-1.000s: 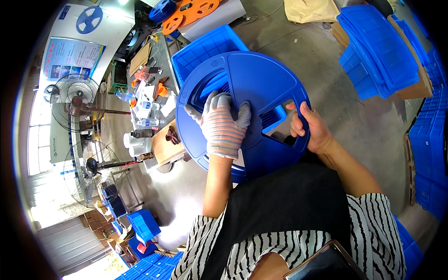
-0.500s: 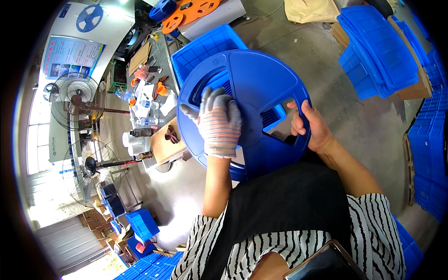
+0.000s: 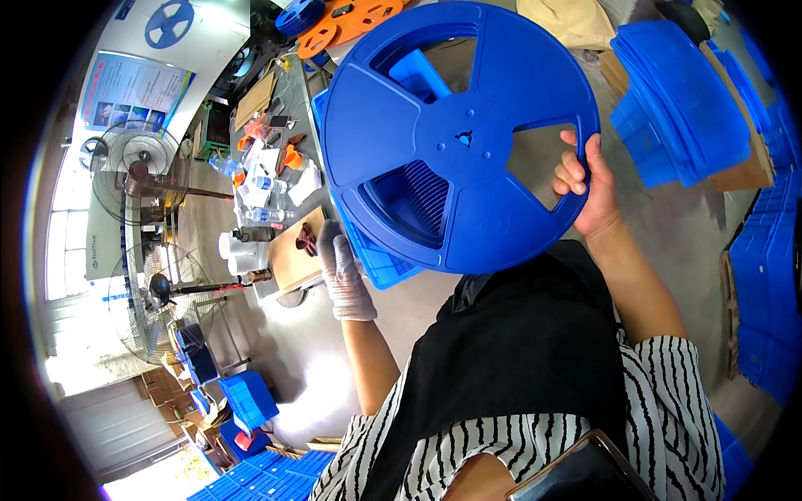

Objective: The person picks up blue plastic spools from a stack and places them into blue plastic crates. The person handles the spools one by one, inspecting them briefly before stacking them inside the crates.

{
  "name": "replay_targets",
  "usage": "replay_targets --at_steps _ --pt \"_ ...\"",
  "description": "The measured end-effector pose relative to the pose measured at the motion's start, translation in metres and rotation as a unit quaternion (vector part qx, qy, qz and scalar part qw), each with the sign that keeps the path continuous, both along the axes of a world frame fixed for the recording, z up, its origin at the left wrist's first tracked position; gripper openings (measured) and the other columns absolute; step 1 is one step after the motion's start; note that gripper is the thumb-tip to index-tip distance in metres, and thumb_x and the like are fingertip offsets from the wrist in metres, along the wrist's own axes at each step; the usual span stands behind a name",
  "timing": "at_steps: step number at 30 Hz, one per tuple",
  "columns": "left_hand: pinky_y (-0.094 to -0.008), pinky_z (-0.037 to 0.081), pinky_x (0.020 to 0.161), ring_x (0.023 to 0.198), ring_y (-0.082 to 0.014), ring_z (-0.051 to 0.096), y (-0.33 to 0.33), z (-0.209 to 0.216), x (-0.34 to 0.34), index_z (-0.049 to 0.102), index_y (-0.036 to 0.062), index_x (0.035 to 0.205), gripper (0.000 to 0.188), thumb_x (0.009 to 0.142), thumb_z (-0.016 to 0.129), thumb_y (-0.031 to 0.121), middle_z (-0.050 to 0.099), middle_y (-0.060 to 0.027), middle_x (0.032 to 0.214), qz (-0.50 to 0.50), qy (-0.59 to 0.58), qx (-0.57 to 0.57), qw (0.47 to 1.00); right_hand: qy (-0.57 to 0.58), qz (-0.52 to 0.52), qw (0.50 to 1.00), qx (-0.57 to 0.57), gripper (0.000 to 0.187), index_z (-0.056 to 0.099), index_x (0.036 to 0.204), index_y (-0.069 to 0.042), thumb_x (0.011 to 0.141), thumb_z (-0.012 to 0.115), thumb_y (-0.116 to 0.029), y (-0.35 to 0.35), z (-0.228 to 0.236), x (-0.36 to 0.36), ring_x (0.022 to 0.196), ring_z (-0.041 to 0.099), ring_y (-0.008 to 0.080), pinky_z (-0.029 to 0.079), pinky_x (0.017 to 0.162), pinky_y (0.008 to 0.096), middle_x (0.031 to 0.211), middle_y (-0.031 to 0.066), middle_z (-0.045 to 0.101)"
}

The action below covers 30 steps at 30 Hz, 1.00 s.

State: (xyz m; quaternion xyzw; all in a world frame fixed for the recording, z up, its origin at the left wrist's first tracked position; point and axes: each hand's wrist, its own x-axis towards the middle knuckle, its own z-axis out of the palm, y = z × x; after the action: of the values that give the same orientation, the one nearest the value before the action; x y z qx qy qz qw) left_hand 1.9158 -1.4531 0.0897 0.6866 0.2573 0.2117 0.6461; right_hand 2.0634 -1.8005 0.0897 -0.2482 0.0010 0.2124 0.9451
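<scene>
A large blue plastic reel [image 3: 468,100] with wide cut-out windows and a small centre hole is held up in front of me, its flat face toward me. My bare right hand [image 3: 591,185] is closed round its right rim, fingers through the right window and thumb on the near face. My left hand [image 3: 344,271], in a grey and orange striped knit glove, is just below and left of the reel. Its fingers stretch upward and hold nothing I can see. Behind the reel a blue crate [image 3: 380,265] is partly hidden; its slatted wall shows through the lower window.
A workbench on the left holds bottles [image 3: 266,215], orange pieces [image 3: 292,158] and papers. Two standing fans [image 3: 159,290] are farther left. Orange reels [image 3: 355,18] lie at the back. Stacked blue crates [image 3: 681,104] stand on the right.
My left hand has come off the reel's face and moved down and left. The reel has risen in my right hand and turned more squarely to face me.
</scene>
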Motion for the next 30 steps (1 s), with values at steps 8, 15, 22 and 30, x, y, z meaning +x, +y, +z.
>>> replay_targets --at_steps 8,15,22,30 --pt "-0.0381 0.036 0.102 0.117 -0.0242 0.048 -0.045 0.014 0.011 0.037 0.0043 0.134 0.068 0.088 0.052 0.052 0.049 -0.0108 0.13 -0.166 -0.115 -0.315 0.927 0.009 0.01 1.0 0.007 0.043 0.054 0.112 -0.008 0.095 0.045 -0.046 0.005 0.0 0.0 0.05 0.037 0.0066 0.036 0.057 0.0253 0.059 -0.0037 0.043" --pt "-0.0421 0.043 0.098 0.111 -0.0249 0.055 -0.05 0.002 0.017 0.041 0.0067 0.132 0.051 0.09 0.058 0.031 0.054 -0.0088 0.124 -0.144 -0.11 -0.363 0.914 0.023 -0.009 0.999 -0.041 0.045 0.052 0.113 -0.007 0.093 0.049 -0.047 0.007 0.003 -0.006 0.051 0.038 0.0069 0.035 0.058 0.0255 0.06 -0.0033 0.043" --pt "-0.044 0.048 0.094 0.111 -0.0263 0.057 -0.057 -0.004 0.017 0.038 0.0107 0.134 0.047 0.092 0.055 0.024 0.053 -0.0095 0.125 -0.142 -0.139 -0.39 0.899 0.016 -0.02 0.996 -0.083 0.048 0.05 0.115 -0.006 0.092 0.051 -0.047 0.009 0.009 -0.008 0.052 0.04 0.0073 0.037 0.059 0.0259 0.062 -0.0031 0.046" --pt "-0.0469 0.048 0.094 0.103 -0.0252 0.059 -0.062 -0.001 0.015 0.038 0.0152 0.135 0.051 0.09 0.059 0.028 0.057 -0.0083 0.114 -0.149 -0.177 -0.46 0.857 0.038 -0.033 0.995 -0.087 0.05 0.048 0.118 -0.006 0.091 0.051 -0.049 0.01 0.002 -0.009 0.054 0.039 0.0064 0.037 0.059 0.0252 0.062 -0.0033 0.043"
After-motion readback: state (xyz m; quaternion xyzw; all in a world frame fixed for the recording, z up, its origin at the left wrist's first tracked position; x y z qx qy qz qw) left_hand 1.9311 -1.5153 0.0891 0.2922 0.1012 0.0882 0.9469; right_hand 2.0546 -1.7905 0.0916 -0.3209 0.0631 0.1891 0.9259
